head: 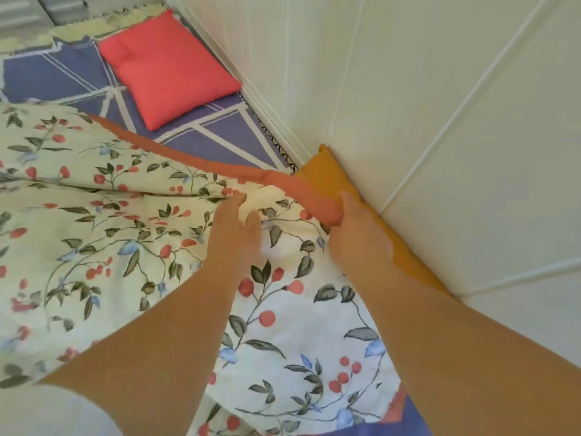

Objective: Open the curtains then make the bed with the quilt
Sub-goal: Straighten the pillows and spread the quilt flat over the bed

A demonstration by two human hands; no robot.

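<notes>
A cream quilt (103,234) printed with red berries and green leaves covers most of the bed, wrinkled on the left. Its orange border (220,166) runs diagonally across the bed to the wall. My right hand (352,234) is closed on that orange edge close to the wall. My left hand (235,228) lies flat on the quilt just left of it, fingers spread and slightly blurred. Beyond the quilt the blue sheet (56,77) with white lines shows.
A red pillow (166,67) lies on the sheet near the wall. A mustard-yellow cushion (333,180) is wedged between quilt and white panelled wall (440,121) on the right. Grey-white slats (28,11) show at the top left.
</notes>
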